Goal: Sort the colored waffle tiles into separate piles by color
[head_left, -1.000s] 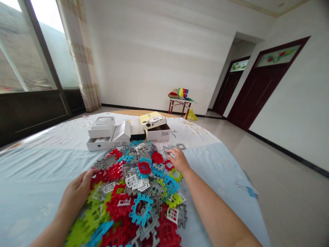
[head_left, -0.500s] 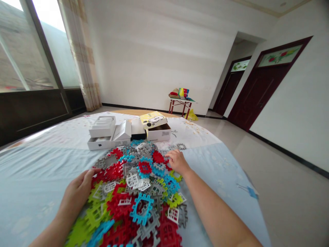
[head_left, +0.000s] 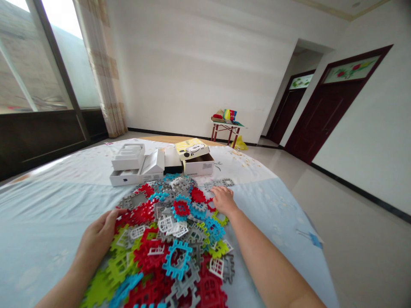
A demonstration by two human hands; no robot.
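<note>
Bed, 1, under a pale blue quilt [head_left: 48, 231], filling the near part of the room. Beyond it: dark red door, 1 [head_left: 324, 111], at 1 o'clock; red-legged folding table, 1 [head_left: 224, 129], at 12 o'clock, bearing bags.

Pile of interlocking plastic tiles, 1 [head_left: 180, 231], on the quilt, in red, grey, blue, green and white, its long axis running from 12 to 6 o'clock.

White cardboard boxes, 2 [head_left: 135, 177], beyond the pile at 12 o'clock, 1 with a yellow lid [head_left: 192, 149] printed with a cartoon mouse; no lettering is legible.

Left hand [head_left: 96, 233]: on the pile's 9 o'clock edge, fingers together, lying on the tiles, clamped on nothing.

Right hand [head_left: 224, 201]: on the pile's 3 o'clock edge, fingers together and curled among the tiles; any pinch cannot be told. It is the hand nearer the boxes and the grey tile [head_left: 221, 182], which lies at its 12 o'clock.
</note>
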